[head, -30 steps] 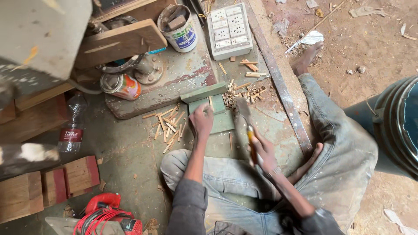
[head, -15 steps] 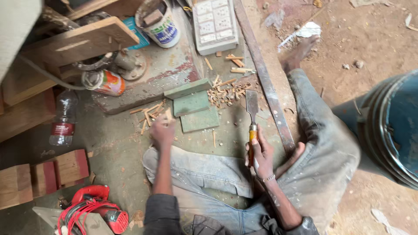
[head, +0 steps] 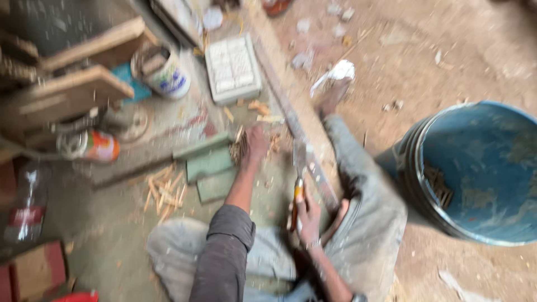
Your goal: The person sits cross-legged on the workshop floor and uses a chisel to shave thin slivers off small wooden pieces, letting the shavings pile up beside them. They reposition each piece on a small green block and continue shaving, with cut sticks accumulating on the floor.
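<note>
Right hand (head: 306,215) closed on orange-handled flat steel chisel (head: 296,179), blade idle; left hand (head: 254,146) gripping bundle of thin wood splints (head: 239,150) beside 3 green-painted wooden blocks (head: 208,165); loose splints (head: 162,190) uncollected

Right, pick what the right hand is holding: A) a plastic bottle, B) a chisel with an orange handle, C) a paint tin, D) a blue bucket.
B: the right hand grips a chisel by its orange handle, blade pointing away from the person.
</note>
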The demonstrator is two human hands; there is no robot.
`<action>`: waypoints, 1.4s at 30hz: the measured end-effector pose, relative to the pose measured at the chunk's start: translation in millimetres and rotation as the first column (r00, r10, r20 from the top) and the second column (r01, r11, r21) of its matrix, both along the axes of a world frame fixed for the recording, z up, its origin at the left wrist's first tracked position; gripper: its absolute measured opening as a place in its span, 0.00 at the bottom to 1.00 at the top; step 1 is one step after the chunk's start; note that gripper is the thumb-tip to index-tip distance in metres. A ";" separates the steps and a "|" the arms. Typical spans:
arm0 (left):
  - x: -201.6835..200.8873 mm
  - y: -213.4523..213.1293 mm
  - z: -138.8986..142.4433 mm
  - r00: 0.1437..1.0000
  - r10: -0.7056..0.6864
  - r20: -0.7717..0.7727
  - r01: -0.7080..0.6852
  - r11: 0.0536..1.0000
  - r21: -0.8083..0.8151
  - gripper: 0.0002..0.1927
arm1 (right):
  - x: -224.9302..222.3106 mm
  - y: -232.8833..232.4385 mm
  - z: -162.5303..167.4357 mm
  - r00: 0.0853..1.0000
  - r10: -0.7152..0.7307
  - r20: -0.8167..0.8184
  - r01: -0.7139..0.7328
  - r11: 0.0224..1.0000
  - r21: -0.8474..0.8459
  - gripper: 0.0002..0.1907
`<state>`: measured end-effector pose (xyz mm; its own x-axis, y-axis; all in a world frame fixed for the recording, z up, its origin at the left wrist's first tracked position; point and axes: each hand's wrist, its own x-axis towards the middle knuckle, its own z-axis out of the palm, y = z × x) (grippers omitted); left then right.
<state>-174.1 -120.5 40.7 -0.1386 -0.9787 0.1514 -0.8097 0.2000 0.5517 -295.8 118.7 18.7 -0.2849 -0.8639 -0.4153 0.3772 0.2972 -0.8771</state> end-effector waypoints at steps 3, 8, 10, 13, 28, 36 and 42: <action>-15.3 -15.7 5.6 0.992 -0.045 0.117 0.059 0.992 -0.115 0.23 | -4.2 -5.0 2.5 1.000 -0.015 0.012 0.015 1.000 -0.014 0.32; -22.4 -24.6 2.4 0.947 -0.095 0.305 0.096 0.995 0.014 0.26 | -8.5 -5.4 4.6 0.999 -0.008 0.046 0.008 1.000 0.006 0.32; -23.0 -25.8 1.3 0.926 -0.140 0.350 0.109 0.988 0.106 0.17 | -8.5 -4.6 4.8 0.998 -0.009 0.062 0.008 1.000 0.011 0.32; -20.8 -17.9 -1.3 0.909 -0.074 0.409 0.165 0.967 -0.192 0.18 | -7.8 -4.1 4.9 0.996 -0.017 0.086 0.016 1.000 0.012 0.32; 64.0 146.4 -48.7 0.686 0.465 -0.560 -0.205 0.862 0.463 0.16 | -9.6 2.1 -2.8 0.998 0.053 0.023 -0.053 0.998 -0.028 0.33; 142.3 121.6 -25.6 0.728 0.500 -0.469 -0.468 0.862 0.193 0.05 | -8.9 -0.4 5.5 0.988 0.108 -0.114 -0.113 0.993 -0.036 0.32; 157.1 57.9 -29.6 0.798 0.471 -0.377 -0.431 0.882 0.191 0.10 | -7.1 5.0 -4.3 0.910 0.191 -0.367 -0.230 0.971 -0.064 0.31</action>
<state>-17.0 -62.6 11.1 0.3751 -0.9270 0.0024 -0.4991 -0.1998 0.8432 -302.9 123.6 14.5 -0.2037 -0.9528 -0.2252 -0.0267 0.2353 -0.9716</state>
